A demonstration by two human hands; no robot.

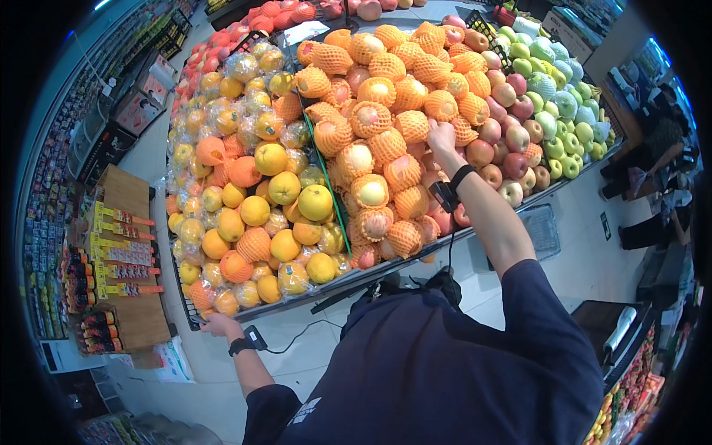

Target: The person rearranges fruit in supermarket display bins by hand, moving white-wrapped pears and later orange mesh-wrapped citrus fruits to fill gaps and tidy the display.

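My right hand (441, 136) reaches over the apples in orange foam nets (410, 127), at the side where bare red apples (515, 165) begin. Its fingers touch the netted fruit; whether they grip one is hidden. My left hand (219, 324) is at the near left corner of the fruit stand, beside its black rim (192, 322), with a small thin object at its fingertips that I cannot identify. Oranges (255, 211), some in clear wrap and some in orange nets, fill the left part. A green divider strip (328, 189) runs between them and the netted apples.
Green apples (569, 167) lie at the right of the stand. A wooden display rack (130, 194) stands at the left, a clear plastic crate (539, 231) on the floor at the right. People (662, 217) stand at the far right. Cables hang from both wrist devices.
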